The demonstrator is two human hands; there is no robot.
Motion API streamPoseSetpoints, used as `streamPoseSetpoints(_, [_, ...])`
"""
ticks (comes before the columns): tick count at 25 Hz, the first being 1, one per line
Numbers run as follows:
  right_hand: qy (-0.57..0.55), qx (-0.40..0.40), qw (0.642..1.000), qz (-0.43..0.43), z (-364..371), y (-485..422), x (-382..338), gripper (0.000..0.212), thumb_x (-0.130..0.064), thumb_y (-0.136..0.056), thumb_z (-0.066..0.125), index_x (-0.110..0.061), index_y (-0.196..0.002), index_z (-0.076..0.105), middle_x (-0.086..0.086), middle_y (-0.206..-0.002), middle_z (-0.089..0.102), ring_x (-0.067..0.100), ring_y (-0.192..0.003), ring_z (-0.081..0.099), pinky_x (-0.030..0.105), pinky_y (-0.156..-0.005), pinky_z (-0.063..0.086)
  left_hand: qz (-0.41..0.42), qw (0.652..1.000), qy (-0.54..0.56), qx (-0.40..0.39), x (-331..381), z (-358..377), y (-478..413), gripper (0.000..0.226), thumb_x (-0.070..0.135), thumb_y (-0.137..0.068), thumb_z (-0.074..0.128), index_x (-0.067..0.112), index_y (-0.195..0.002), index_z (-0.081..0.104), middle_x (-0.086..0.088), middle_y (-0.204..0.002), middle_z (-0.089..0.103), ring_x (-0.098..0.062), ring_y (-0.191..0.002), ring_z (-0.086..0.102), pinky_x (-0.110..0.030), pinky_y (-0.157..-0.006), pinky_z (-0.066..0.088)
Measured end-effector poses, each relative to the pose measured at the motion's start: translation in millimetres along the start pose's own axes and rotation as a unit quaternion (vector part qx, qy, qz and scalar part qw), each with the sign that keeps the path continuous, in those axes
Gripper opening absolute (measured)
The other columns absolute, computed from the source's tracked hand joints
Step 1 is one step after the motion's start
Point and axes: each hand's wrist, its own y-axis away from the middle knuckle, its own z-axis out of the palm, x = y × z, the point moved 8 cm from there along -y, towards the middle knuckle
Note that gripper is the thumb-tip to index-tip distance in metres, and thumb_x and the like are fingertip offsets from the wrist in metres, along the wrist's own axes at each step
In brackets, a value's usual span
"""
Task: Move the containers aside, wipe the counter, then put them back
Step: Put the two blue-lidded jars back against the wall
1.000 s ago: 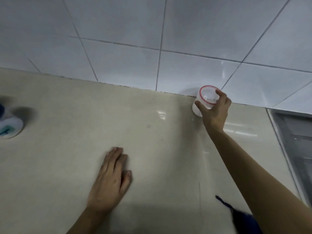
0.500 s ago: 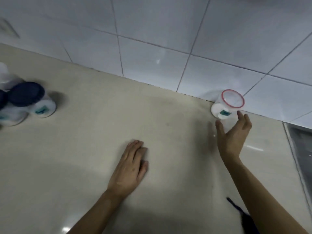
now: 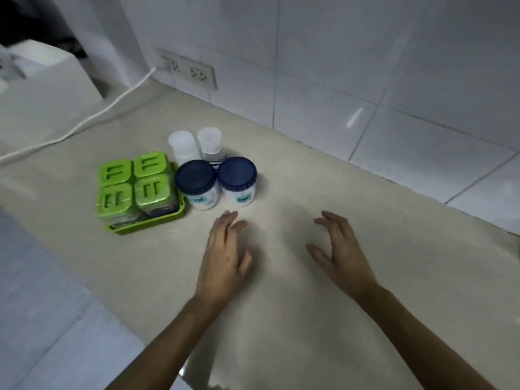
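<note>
On the beige counter [image 3: 380, 277] stand two white jars with dark blue lids, one on the left [image 3: 197, 184] and one on the right [image 3: 238, 181]. Behind them are two translucent plastic containers [image 3: 197, 144]. A green tray [image 3: 157, 219] to their left holds several green-lidded jars [image 3: 135, 184]. My left hand [image 3: 225, 257] lies flat on the counter just in front of the blue-lidded jars, empty. My right hand [image 3: 340, 254] hovers to the right of it, fingers spread, holding nothing. The red-rimmed container is out of view.
A white tiled wall [image 3: 365, 80] backs the counter, with a double socket [image 3: 188, 70] and a white cable [image 3: 84, 122] running left. A white appliance [image 3: 42, 88] stands at the far left. The counter's front edge runs along the lower left.
My right hand let go of the red-rimmed container by the wall and pulled back. The view swung left, bringing the blue-lidded jars and the green tray into sight.
</note>
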Motion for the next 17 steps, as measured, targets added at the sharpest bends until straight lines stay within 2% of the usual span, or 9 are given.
streamPoseSetpoints(2, [0.0, -0.006, 1.0, -0.023, 16, -47, -43, 0.058, -0.036, -0.087, 0.063, -0.018, -0.137, 0.041, 0.006, -0.15, 0.034, 0.022, -0.136, 0.036, 0.042, -0.112, 0.036, -0.029, 0.996, -0.011, 0.079, -39, -44, -40, 0.046, 0.026, -0.086, 0.056, 0.003, -0.125, 0.05, -0.019, -0.139, 0.045, -0.031, -0.135, 0.035, -0.052, -0.111, 0.034])
streamPoseSetpoints(4, [-0.005, -0.02, 0.999, -0.037, 33, -91, -81, 0.07, -0.04, -0.084, 0.066, -0.025, -0.144, 0.033, 0.008, -0.155, 0.025, 0.023, -0.141, 0.028, 0.041, -0.115, 0.032, -0.062, 0.991, -0.019, 0.12, -71, -72, -73, 0.053, 0.032, -0.081, 0.061, 0.004, -0.125, 0.049, -0.019, -0.137, 0.046, -0.032, -0.131, 0.038, -0.047, -0.111, 0.034])
streamPoseSetpoints(7, [-0.045, -0.079, 0.996, -0.014, 64, -139, -111, 0.083, -0.039, -0.078, 0.073, -0.034, -0.147, 0.028, 0.014, -0.158, 0.013, 0.031, -0.145, 0.018, 0.043, -0.116, 0.027, -0.103, 0.99, -0.062, 0.075, -99, -70, -102, 0.069, 0.045, -0.071, 0.066, 0.009, -0.127, 0.047, -0.017, -0.135, 0.049, -0.035, -0.126, 0.044, -0.05, -0.111, 0.032])
streamPoseSetpoints(9, [-0.054, -0.103, 0.993, -0.008, 79, -154, -116, 0.081, -0.034, -0.075, 0.076, -0.032, -0.145, 0.034, 0.013, -0.155, 0.02, 0.032, -0.141, 0.028, 0.04, -0.113, 0.033, -0.102, 0.991, -0.077, 0.047, -106, -58, -109, 0.072, 0.05, -0.068, 0.066, 0.01, -0.126, 0.048, -0.015, -0.131, 0.053, -0.034, -0.124, 0.047, -0.053, -0.111, 0.031])
streamPoseSetpoints(12, [-0.057, -0.075, 0.996, -0.013, 81, -161, -111, 0.076, -0.033, -0.07, 0.079, -0.028, -0.137, 0.045, 0.006, -0.141, 0.035, 0.027, -0.125, 0.046, 0.032, -0.101, 0.044, -0.091, 0.99, -0.101, 0.031, -115, -45, -114, 0.067, 0.041, -0.07, 0.066, 0.013, -0.127, 0.046, -0.018, -0.138, 0.046, -0.036, -0.128, 0.041, -0.05, -0.111, 0.033])
streamPoseSetpoints(14, [-0.055, -0.058, 0.997, -0.012, 75, -156, -103, 0.074, -0.036, -0.068, 0.08, -0.031, -0.134, 0.047, 0.003, -0.138, 0.037, 0.024, -0.121, 0.047, 0.03, -0.097, 0.045, -0.093, 0.988, -0.123, 0.027, -118, -46, -118, 0.063, 0.035, -0.071, 0.069, 0.015, -0.126, 0.047, -0.019, -0.139, 0.044, -0.038, -0.126, 0.042, -0.046, -0.107, 0.037])
streamPoseSetpoints(17, [-0.078, -0.033, 0.996, 0.01, 54, -132, -72, 0.073, -0.04, -0.066, 0.081, -0.038, -0.131, 0.048, -0.003, -0.134, 0.038, 0.018, -0.118, 0.047, 0.026, -0.094, 0.045, -0.101, 0.986, -0.129, 0.019, -112, -47, -124, 0.062, 0.033, -0.066, 0.075, 0.016, -0.121, 0.051, -0.019, -0.131, 0.046, -0.041, -0.111, 0.049, -0.046, -0.096, 0.044])
